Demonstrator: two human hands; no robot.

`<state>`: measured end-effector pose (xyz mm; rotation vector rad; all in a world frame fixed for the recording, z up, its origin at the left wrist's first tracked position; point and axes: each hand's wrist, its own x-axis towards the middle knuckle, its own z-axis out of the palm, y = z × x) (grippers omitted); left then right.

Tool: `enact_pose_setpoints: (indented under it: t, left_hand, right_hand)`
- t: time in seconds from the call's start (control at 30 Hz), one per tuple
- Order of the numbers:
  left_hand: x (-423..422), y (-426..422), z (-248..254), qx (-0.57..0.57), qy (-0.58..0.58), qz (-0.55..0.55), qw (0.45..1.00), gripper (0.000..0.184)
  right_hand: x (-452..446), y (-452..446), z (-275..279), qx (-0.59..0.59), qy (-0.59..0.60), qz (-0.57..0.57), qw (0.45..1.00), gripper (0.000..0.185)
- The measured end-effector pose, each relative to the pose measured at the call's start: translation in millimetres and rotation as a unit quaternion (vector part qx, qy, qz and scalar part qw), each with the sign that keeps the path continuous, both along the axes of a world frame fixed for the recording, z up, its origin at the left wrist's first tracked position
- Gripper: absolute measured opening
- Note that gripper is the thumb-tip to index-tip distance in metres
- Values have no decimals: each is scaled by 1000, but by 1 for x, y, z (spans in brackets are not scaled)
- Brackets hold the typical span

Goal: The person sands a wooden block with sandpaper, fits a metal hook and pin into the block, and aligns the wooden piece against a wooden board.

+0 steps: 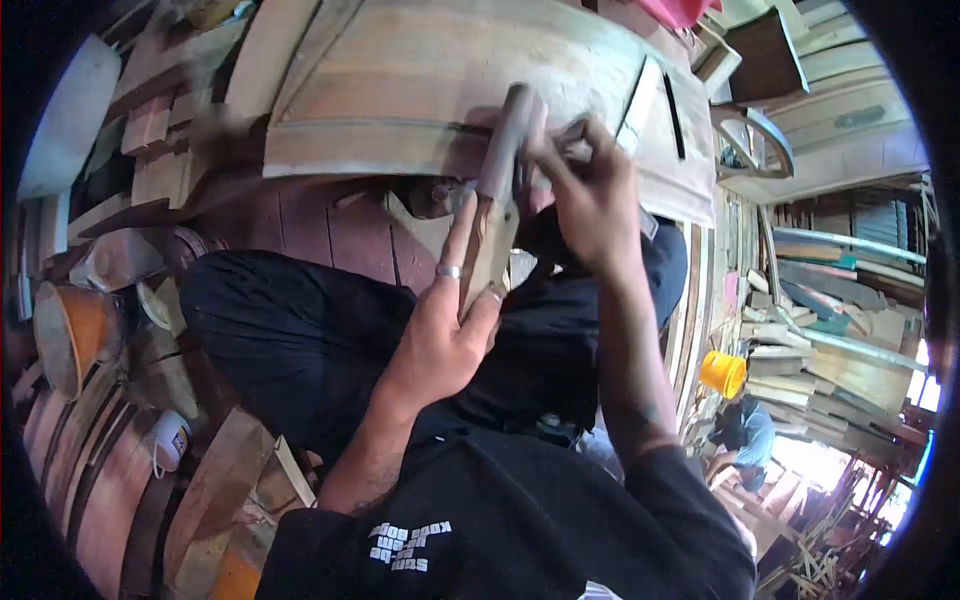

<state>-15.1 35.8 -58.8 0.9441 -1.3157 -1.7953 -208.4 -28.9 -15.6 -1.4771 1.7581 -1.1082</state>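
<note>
At upper centre, a long wooden tool [495, 190] slants upward, clasped low by the left hand [440, 335], forefinger stretched along it. The right hand [592, 190] bends beside it, fingers curled; blur hides any grip. Inverted white T-shirt lettering [408, 545], bottom centre, is unclear.

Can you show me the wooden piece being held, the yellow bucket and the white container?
Wooden piece [489, 238], head view: its pale wooden part.
Yellow bucket [716, 372], head view: its outer side.
White container [168, 440], head view: its side.
</note>
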Motion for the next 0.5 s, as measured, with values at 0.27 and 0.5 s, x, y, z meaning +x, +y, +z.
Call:
enact_pose_setpoints:
  t: [0.27, 0.5]
  left_hand:
    - [1, -1, 4, 42, 17, -7, 999, 85]
    - [5, -6, 0, -23, -51, -30, 998, 83]
  right_hand:
    - [-2, 5, -1, 42, -51, 11, 998, 18]
    - [-3, 8, -18, -74, -57, 45, 995, 25]
